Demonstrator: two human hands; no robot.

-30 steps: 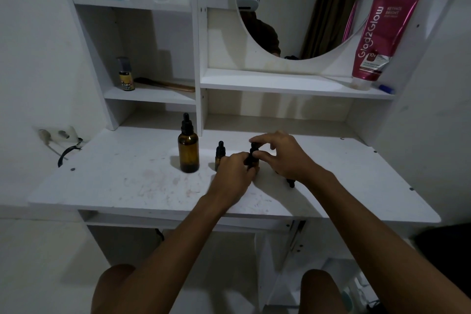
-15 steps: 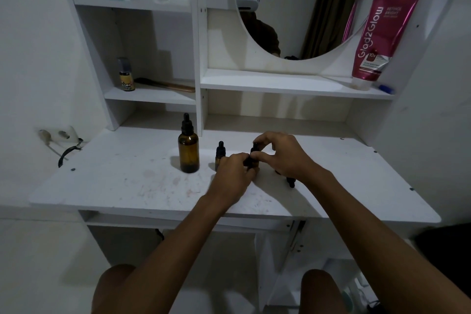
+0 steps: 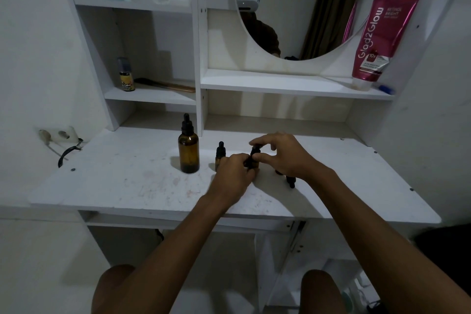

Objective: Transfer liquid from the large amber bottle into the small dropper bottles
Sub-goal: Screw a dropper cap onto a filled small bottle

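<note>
While left hand grips 1 small dropper bottle to steady it near large amber bottle, right hand pinches its cap, prob. to unscrew it.

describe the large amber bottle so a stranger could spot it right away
On the white vanity desk, look left of the left hand. The large amber bottle stands upright there, untouched, capped with a black dropper, far taller than the small dropper bottle beside it.
</note>
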